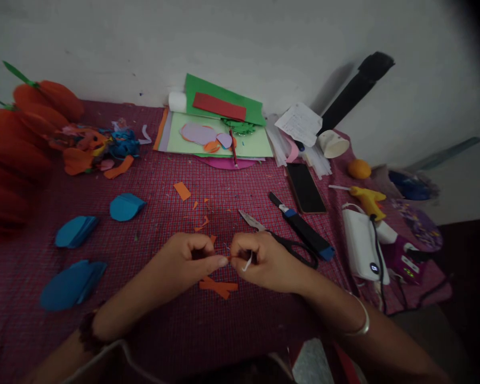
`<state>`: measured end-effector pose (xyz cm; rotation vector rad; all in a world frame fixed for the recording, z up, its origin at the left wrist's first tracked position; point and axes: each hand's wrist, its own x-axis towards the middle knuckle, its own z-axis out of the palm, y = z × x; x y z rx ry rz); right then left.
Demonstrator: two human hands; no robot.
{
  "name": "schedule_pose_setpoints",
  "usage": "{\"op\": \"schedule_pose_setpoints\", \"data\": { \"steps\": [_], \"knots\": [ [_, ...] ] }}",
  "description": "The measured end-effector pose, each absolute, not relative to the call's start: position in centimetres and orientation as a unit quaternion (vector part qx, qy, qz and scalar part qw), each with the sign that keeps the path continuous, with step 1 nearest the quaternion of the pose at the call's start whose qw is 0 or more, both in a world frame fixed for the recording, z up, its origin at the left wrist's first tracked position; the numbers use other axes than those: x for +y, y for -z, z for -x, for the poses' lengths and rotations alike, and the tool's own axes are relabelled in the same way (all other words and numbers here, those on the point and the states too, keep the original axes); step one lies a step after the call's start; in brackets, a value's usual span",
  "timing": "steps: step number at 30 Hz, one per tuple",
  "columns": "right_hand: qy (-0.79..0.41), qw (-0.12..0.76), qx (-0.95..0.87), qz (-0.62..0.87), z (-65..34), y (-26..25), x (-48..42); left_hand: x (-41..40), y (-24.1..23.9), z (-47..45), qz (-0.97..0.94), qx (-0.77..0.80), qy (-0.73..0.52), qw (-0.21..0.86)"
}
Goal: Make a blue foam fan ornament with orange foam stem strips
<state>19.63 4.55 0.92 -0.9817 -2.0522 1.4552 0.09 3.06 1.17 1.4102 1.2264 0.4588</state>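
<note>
My left hand (194, 258) and my right hand (266, 261) meet fingertip to fingertip above the cloth, both closed in a pinch. Between the tips a tiny orange piece (229, 258) just shows; most of it is hidden by the fingers. A thin white strip (247, 263) pokes out of my right hand. Beneath the hands lie crossed orange paper strips (219, 287), with an orange scrap (182, 191) farther back. Scissors (292, 245) rest beside my right hand, their handles partly behind it. A blue-and-black cutter knife (308, 232) lies just beyond them.
Blue paper petals (72, 285) lie left, with orange paper pumpkins (48, 101) and a scrap heap (100, 146) behind. Coloured sheets (172, 138) stack against the wall. Rightward are a phone (306, 188), yellow glue gun (368, 201), white power bank (362, 245) and cables.
</note>
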Motion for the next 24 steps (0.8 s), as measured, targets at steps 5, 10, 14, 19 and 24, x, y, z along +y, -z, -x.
{"op": "schedule_pose_setpoints", "data": {
  "steps": [5,10,14,19,24],
  "knots": [
    [-0.521,0.219,-0.743,0.36,-19.6,-0.9,4.7,3.2,-1.0,0.7,-0.618,0.509,-0.182,0.57],
    [-0.527,0.214,-0.736,0.369,-19.9,-0.7,4.8,3.4,-0.9,1.8,-0.604,0.479,-0.171,0.613],
    [-0.533,0.209,-0.731,0.37,-20.0,-0.7,4.8,3.4,-1.0,1.7,-0.623,0.501,-0.183,0.572],
    [-0.524,0.206,-0.738,0.371,-19.8,-0.8,4.8,3.2,-1.5,1.1,-0.632,0.543,-0.195,0.517],
    [-0.526,0.21,-0.737,0.367,-19.7,-0.7,4.7,3.2,-1.6,0.9,-0.625,0.552,-0.191,0.518]
  ]
}}
